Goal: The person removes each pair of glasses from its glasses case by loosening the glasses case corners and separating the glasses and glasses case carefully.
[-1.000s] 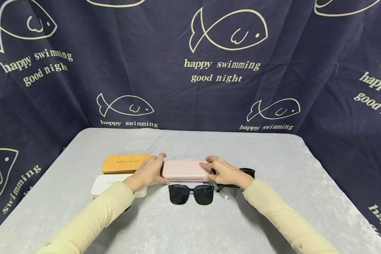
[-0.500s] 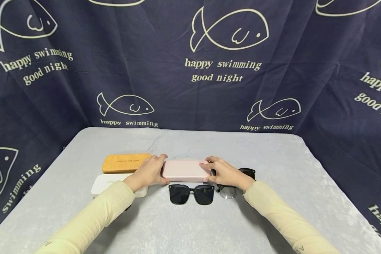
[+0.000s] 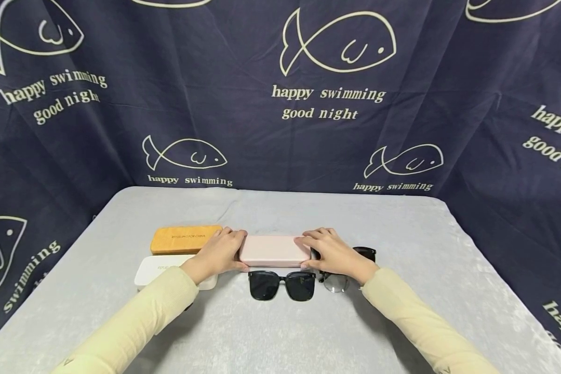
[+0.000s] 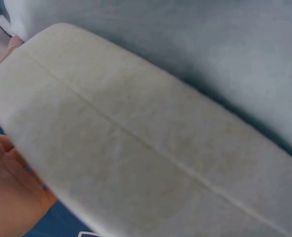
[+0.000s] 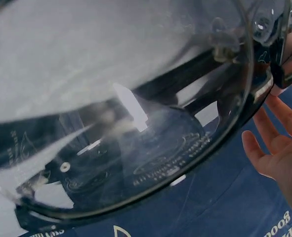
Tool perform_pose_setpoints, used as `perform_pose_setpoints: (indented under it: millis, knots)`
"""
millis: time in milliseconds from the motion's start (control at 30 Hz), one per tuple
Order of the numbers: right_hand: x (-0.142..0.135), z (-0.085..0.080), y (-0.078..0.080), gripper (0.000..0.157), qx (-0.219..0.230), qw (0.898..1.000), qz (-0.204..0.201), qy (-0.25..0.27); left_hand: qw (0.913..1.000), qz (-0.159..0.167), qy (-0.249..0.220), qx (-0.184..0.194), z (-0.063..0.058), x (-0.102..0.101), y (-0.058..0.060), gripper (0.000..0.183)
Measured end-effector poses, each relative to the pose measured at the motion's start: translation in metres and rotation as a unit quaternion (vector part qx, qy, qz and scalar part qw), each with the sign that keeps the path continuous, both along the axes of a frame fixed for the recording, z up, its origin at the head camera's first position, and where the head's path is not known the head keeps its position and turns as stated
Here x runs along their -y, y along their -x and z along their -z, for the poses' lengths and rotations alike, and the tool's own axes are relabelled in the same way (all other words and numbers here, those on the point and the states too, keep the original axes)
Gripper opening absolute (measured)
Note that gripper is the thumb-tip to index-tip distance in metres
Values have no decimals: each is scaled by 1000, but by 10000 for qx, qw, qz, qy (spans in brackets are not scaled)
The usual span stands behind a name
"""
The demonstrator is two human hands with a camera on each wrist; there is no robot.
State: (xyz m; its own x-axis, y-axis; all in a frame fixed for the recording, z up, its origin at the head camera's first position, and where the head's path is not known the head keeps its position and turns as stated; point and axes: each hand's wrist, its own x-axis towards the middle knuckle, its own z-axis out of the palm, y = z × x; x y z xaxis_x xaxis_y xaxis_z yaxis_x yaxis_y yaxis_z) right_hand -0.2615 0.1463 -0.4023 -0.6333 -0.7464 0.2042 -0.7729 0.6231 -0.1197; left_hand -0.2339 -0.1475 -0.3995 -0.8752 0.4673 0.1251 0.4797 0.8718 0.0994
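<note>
A pink glasses case [image 3: 275, 250] lies closed on the table in the head view. My left hand [image 3: 219, 250] grips its left end, thumb at the front corner and fingers at the back. At the other end my right hand [image 3: 334, 252] holds it, with the thumb low in front and a fingertip on the lid. Just in front of the case sit black sunglasses [image 3: 281, 286], lenses facing me. Clear-lensed glasses [image 3: 336, 283] lie partly hidden under the right hand. Their lens [image 5: 150, 148] fills much of the right wrist view.
An orange case [image 3: 182, 240] and a white case [image 3: 156, 267] lie to the left, the white one partly behind my arm; the white case [image 4: 136, 133] looms in the left wrist view. More dark sunglasses [image 3: 366, 253] lie right. A fish-print curtain [image 3: 262, 104] hangs behind the table [image 3: 280, 337].
The dark seam along the pink case's front edge, seen a second ago, hardly shows now. Both hands keep their hold at its ends with only slight finger shifts.
</note>
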Motion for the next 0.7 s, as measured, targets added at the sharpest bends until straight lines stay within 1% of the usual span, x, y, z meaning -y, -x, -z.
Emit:
perform_pose_setpoints:
  millis: [67,133,233,333,400,467,567,700]
  knots:
    - [-3,-2,0,59,23,10000,52,54,10000,49,41,-58,-1,1,-1,85]
    - [-7,-4,0,58,-44,9999,116,117,9998,112,87,-151,-3,4,-2,87]
    - [-13,-6,0,56,-180,9993,241,214,9990,182,183,-362,-6,9,-2,84]
    - [-21,-9,-1,56,-194,9986,412,282,9975,230,249,-620,-10,15,-4,80]
    - [-27,-11,-1,56,-174,9979,543,306,9968,232,211,-736,-14,20,-7,79]
    - [-33,-14,-3,57,-132,9971,672,334,9964,207,157,-806,-17,26,-9,79]
    - [-44,-17,-5,58,-240,9958,833,306,9962,124,43,-861,-23,36,-15,81]
    - [-60,-19,-6,60,-434,9930,1070,256,9943,12,-83,-1065,-30,51,-23,82]
